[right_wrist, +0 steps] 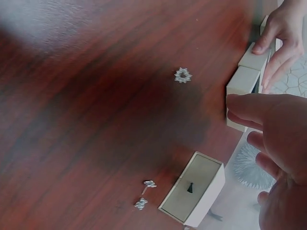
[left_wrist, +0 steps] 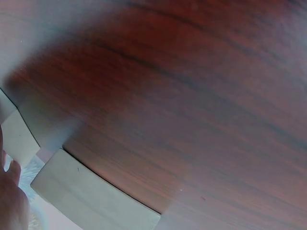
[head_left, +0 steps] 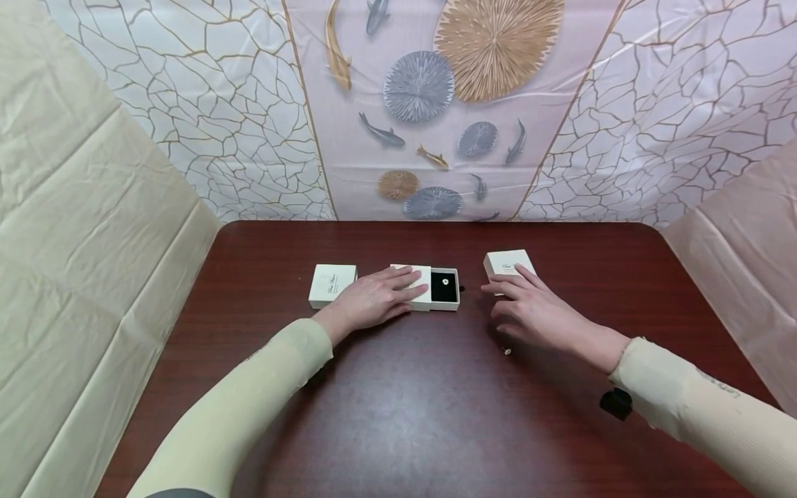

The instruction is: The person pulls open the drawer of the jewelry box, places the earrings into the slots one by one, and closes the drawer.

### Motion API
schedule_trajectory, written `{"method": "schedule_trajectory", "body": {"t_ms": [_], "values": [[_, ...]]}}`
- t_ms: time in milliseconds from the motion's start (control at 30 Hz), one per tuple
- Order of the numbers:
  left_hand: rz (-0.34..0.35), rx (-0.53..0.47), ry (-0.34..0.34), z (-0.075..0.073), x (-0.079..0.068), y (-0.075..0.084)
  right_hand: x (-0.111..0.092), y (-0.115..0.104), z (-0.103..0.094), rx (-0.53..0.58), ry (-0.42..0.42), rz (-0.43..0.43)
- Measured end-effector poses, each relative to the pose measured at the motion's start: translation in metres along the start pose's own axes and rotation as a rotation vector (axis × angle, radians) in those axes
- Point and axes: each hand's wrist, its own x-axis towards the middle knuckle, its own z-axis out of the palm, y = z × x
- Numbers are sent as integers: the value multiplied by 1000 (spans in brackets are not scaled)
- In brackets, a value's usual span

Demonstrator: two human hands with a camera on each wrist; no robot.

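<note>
A small white jewelry box (head_left: 420,297) lies on the table with its drawer (head_left: 445,309) slid out to the right. On the drawer's black insert sits a small shiny jewelry piece (head_left: 445,281). My left hand (head_left: 376,297) rests on the box's cover, fingers extended over it. My right hand (head_left: 538,315) hovers with loosely bent fingers, holding nothing, its fingertips overlapping a second white box (head_left: 507,261) in the head view. Below it lies a silver, flower-like jewelry piece (right_wrist: 183,75). A pair of small silver earrings (right_wrist: 145,194) lies beside the second box's black pull tab (right_wrist: 190,188).
A third white box (head_left: 333,283), closed and with dark script on its lid, stands left of the left hand. The dark red wooden table (head_left: 398,415) meets a patterned cloth backdrop (head_left: 429,152) behind, and pale cloth walls (head_left: 81,228) flank it.
</note>
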Motion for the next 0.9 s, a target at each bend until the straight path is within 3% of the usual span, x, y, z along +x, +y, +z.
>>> {"method": "schedule_trajectory", "body": {"t_ms": [367, 900], "values": [[8, 15, -5, 0, 0, 0, -19, -3, 8, 3, 10, -48], [6, 3, 1, 1, 0, -1, -32, -5, 19, 4, 16, -53]]}}
